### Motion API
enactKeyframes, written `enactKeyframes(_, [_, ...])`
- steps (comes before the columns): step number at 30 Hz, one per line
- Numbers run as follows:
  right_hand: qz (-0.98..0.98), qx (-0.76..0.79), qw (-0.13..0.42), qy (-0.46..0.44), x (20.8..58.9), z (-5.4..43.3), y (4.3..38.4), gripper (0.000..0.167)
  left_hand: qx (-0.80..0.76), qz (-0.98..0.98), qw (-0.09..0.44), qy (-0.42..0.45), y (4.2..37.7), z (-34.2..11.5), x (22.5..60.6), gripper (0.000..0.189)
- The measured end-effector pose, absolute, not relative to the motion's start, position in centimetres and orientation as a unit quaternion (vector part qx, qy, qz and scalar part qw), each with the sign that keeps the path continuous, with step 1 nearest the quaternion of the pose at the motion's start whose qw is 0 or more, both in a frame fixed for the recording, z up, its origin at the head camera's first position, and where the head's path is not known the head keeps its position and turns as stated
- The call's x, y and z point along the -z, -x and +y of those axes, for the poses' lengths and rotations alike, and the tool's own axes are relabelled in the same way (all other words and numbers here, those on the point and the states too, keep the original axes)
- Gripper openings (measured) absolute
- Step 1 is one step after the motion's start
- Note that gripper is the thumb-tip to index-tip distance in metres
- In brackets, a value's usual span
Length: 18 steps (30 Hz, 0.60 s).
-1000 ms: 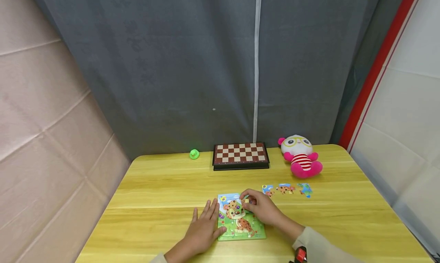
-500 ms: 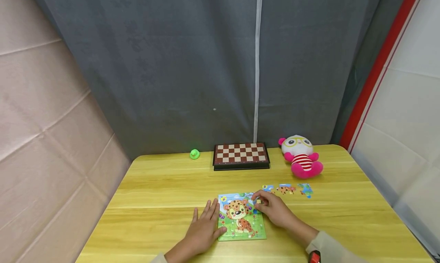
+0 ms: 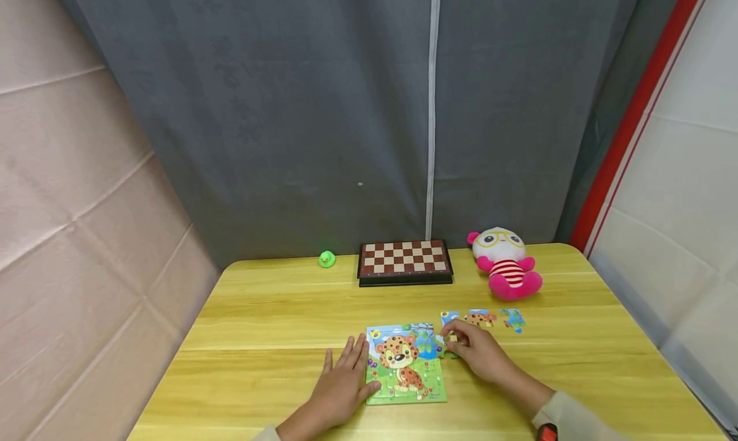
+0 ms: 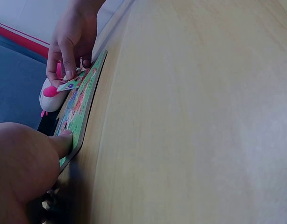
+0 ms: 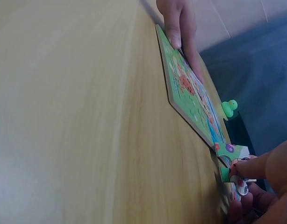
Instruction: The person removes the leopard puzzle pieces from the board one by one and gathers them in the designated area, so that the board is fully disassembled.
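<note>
- The left hand [image 3: 340, 390] lies with its fingers straight and spread, grasping nothing; its fingertips are at the left edge of the puzzle board and its thumb rests on the board's surface near the lower left.
- The right hand [image 3: 481, 354] pinches a puzzle piece [image 5: 230, 150] between thumb and fingers; green with a purple flower shows on the piece.
- That piece is just beside the board's upper right edge; whether the two touch, I cannot tell.
- The puzzle board [image 3: 406, 367], showing a seated spotted cub on grass, lies flat on the counter [image 3: 259, 338] between the two hands.
- Three loose pieces [image 3: 480, 316] lie in a row just beyond the right hand, which partly covers them.
- Farther back stand a chessboard [image 3: 405, 261] roughly behind the puzzle, a green duck [image 3: 327, 259] to its left and a pink-and-white plush toy [image 3: 507, 268] to its right.
- A grey curtain [image 3: 288, 120] hangs behind the counter.
</note>
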State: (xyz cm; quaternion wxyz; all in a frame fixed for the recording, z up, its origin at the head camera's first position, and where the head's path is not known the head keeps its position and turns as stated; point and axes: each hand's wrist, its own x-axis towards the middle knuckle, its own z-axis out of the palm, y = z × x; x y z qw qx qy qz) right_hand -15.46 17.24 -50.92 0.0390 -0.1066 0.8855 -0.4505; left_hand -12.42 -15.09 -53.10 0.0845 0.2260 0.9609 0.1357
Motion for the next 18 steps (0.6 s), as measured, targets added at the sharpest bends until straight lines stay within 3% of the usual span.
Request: enactKeyframes(18, [0.906,0.402,0.006,0.130,51.3,18.4,15.4,0.015,-0.133,0.961,0.082,-0.228,12.4,-15.2,53.0,0.086])
